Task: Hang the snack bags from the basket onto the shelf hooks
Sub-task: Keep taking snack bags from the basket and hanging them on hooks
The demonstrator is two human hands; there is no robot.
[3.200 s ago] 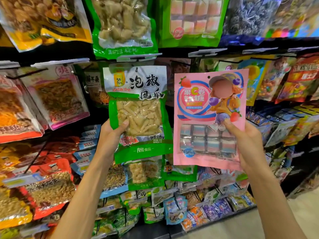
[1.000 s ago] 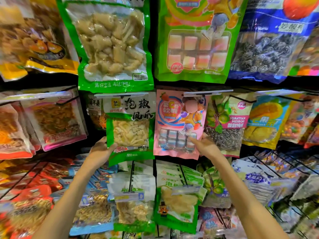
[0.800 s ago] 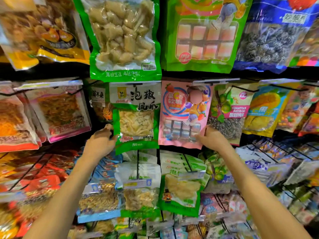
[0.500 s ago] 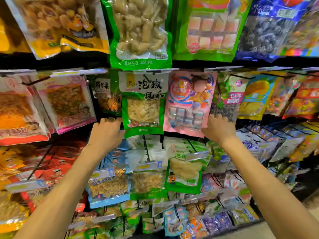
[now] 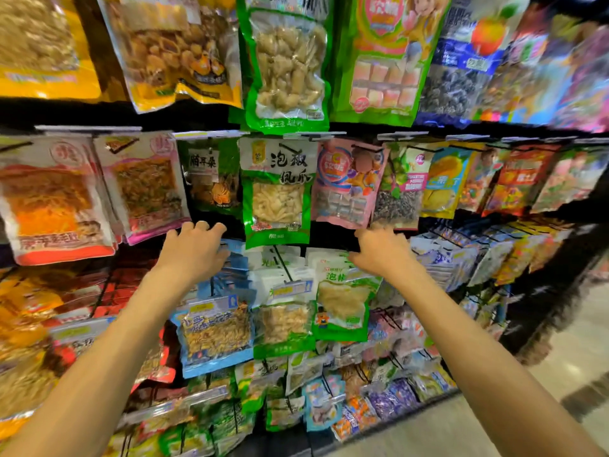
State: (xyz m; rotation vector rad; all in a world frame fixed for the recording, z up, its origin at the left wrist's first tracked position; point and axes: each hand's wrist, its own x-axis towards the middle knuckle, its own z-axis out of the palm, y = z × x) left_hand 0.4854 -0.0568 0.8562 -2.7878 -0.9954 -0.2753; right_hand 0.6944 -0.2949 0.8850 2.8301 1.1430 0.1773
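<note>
A green and white snack bag (image 5: 276, 189) hangs from a shelf hook in the middle row. Right beside it hangs a pink candy bag (image 5: 346, 183). My left hand (image 5: 194, 249) hovers below and left of the green bag, fingers loosely curled, holding nothing. My right hand (image 5: 379, 249) sits just under the pink bag's lower right corner, empty too, and I cannot tell whether it touches the bag. No basket is in view.
The shelf wall is packed with hanging bags: red and orange ones (image 5: 56, 199) at left, large green bags (image 5: 286, 67) above, small packs (image 5: 342, 301) on lower hooks. Price tag strips (image 5: 313, 135) jut out over the hooks. Floor (image 5: 560, 374) shows at right.
Both hands held the green and pink bags up at the hooks, then let go. The bags now hang by themselves and both hands have dropped slightly below them.
</note>
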